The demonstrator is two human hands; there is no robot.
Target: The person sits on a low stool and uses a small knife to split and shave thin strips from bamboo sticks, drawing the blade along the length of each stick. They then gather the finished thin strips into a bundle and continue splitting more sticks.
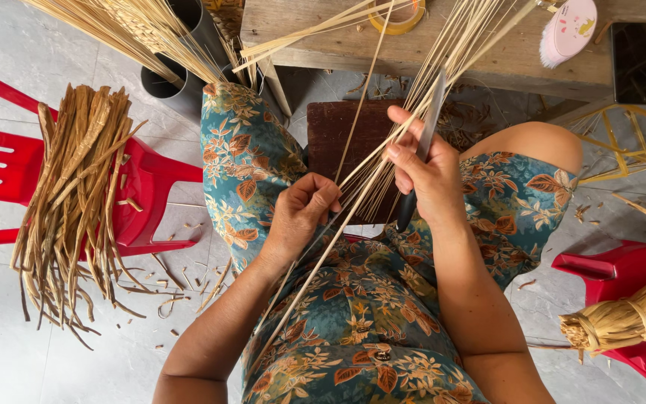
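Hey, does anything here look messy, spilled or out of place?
Yes: short straw scraps litter the floor beside the red chair. Otherwise, the right hand grips a knife against the thin reeds, which the left hand pinches.

Teal floral dress point(353, 314), red chair point(143, 202), tan straw bundle point(76, 202), pink brush point(568, 30).

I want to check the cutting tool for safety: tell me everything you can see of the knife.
The knife has a long, narrow, grey metal blade and a dark handle. It points away from the person, tilted slightly right, blade up toward the wooden table. The right hand grips it where blade meets handle, pressing pale thin strips against it. The handle's end sticks out below the hand.
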